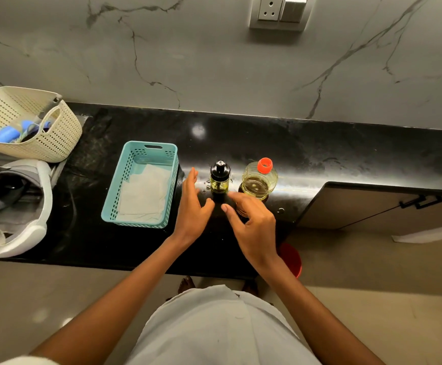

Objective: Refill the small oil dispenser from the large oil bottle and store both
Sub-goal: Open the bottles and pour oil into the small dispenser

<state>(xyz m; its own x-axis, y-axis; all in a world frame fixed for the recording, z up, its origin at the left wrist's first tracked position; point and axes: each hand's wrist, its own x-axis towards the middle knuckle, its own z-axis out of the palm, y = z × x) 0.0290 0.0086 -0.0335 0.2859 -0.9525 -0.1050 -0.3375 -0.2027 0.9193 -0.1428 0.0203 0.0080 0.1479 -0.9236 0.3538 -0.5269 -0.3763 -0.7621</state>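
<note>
The small oil dispenser point(219, 178), clear glass with a black pump top and a little yellow oil, stands upright on the black counter point(319, 154). Just to its right stands the large oil bottle point(259, 181), clear plastic with an orange cap on. My left hand point(194, 206) hovers just left of and in front of the dispenser, fingers spread, holding nothing. My right hand point(251, 222) is in front of the two bottles, fingers loosely curled and apart, empty, touching neither bottle.
A teal perforated basket point(125, 180) lined with paper sits left of my left hand. A cream basket point(56, 143) with utensils and a grey-white bag point(41, 206) sit at the far left. A cabinet door point(372, 206) is below the counter at right. A red bucket point(292, 258) is on the floor.
</note>
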